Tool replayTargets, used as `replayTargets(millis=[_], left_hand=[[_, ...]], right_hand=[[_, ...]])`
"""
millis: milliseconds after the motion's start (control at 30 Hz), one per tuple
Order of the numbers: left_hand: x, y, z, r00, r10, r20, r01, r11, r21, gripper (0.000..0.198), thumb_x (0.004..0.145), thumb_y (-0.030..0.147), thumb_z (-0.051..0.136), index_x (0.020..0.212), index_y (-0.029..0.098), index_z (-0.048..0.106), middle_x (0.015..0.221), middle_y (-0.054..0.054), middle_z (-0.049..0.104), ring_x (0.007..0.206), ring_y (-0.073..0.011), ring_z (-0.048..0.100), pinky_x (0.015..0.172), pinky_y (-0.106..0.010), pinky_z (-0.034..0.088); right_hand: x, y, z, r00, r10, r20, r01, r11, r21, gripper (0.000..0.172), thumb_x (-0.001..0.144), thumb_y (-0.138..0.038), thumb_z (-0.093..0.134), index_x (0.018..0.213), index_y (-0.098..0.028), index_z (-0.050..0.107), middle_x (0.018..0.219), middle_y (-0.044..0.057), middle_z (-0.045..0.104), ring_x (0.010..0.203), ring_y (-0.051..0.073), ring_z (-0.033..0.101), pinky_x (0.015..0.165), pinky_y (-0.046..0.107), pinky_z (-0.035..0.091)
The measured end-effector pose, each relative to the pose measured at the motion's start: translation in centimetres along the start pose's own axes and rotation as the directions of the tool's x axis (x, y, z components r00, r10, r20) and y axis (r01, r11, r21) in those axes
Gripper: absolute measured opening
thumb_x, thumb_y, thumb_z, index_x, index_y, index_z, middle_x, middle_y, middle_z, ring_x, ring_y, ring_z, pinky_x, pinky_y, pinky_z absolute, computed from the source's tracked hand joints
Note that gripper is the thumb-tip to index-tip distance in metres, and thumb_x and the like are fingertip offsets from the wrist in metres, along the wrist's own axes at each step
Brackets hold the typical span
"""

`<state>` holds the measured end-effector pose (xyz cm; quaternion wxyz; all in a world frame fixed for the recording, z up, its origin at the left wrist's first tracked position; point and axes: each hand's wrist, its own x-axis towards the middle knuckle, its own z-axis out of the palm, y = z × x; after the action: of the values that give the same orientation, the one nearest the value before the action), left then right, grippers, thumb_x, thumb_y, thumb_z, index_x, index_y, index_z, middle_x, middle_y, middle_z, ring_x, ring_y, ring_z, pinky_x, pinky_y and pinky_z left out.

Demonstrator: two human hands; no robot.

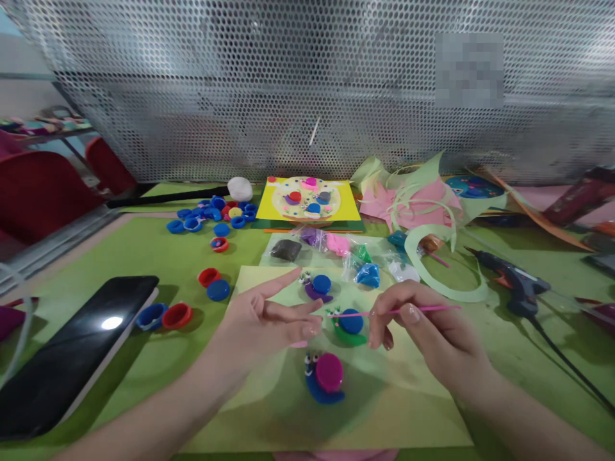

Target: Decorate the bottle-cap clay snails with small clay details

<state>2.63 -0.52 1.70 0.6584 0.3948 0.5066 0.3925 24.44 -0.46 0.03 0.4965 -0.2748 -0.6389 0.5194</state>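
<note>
My right hand (423, 326) pinches a thin pink stick (439, 308), its tip pointing left toward my left hand. My left hand (269, 320) has its index finger stretched out, while thumb and other fingertips come together; whatever is between them is too small to make out. Behind the stick lies a green clay snail with a blue cap shell (352, 321). Farther back is a purple clay snail (317, 285), also with a blue cap. Nearest me sits a blue clay snail with a magenta cap (328, 372). They rest on a pale yellow sheet (394, 410).
Bagged clay (368, 275) lies behind the snails. A decorated plate on yellow card (307, 200) stands farther back. Loose bottle caps (218, 290) and a phone (72, 352) are at left. Paper scraps (418, 198) and a glue gun (512, 278) with its cord are right.
</note>
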Motion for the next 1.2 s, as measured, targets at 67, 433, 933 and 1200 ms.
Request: replayTargets(millis=[67,433,933,1200], left_hand=[[0.0,0.0,0.1,1.000,0.005,0.002,-0.005,1.000,0.029,0.092,0.065,0.025,0.082,0.142,0.013,0.034,0.081,-0.008,0.078,0.118,-0.0281,0.058,0.075,-0.035,0.058],[-0.2,-0.6,0.2,0.999,0.019,0.048,-0.019,1.000,-0.014,0.077,0.077,0.041,0.071,0.142,0.022,0.034,0.115,-0.010,0.070,0.116,-0.0267,0.060,0.076,-0.031,0.056],[-0.4,-0.1,-1.1,0.872,0.458,0.172,-0.423,0.528,0.736,0.078,0.085,0.029,0.060,0.149,0.028,0.016,0.093,0.001,0.077,0.122,-0.0262,0.053,0.100,-0.039,0.038],[0.3,-1.9,-1.5,0.745,0.352,0.567,-0.596,-0.030,0.802,0.087,0.088,0.005,0.045,0.146,0.026,-0.016,0.091,0.003,0.077,0.112,-0.0232,0.060,0.104,-0.056,0.017]], right_hand=[[-0.1,0.0,0.0,1.000,-0.001,-0.005,0.001,1.000,-0.012,0.020,0.096,-0.034,0.048,0.091,-0.022,0.063,0.067,0.003,0.069,0.058,0.015,0.061,0.050,0.027,0.048],[-0.5,0.2,-0.3,0.998,-0.041,0.057,0.043,0.998,-0.040,0.017,0.098,-0.029,0.044,0.097,-0.025,0.061,0.076,0.002,0.067,0.066,0.015,0.059,0.058,0.028,0.047],[0.0,-0.4,-0.4,0.994,-0.008,0.109,0.045,0.939,-0.340,0.017,0.098,-0.024,0.042,0.092,-0.024,0.058,0.072,-0.002,0.064,0.065,0.011,0.059,0.060,0.022,0.047],[0.4,-0.2,-0.4,0.977,0.161,0.141,-0.051,0.817,-0.575,0.018,0.094,-0.015,0.044,0.084,-0.022,0.057,0.073,-0.003,0.062,0.066,0.008,0.058,0.063,0.018,0.045]])
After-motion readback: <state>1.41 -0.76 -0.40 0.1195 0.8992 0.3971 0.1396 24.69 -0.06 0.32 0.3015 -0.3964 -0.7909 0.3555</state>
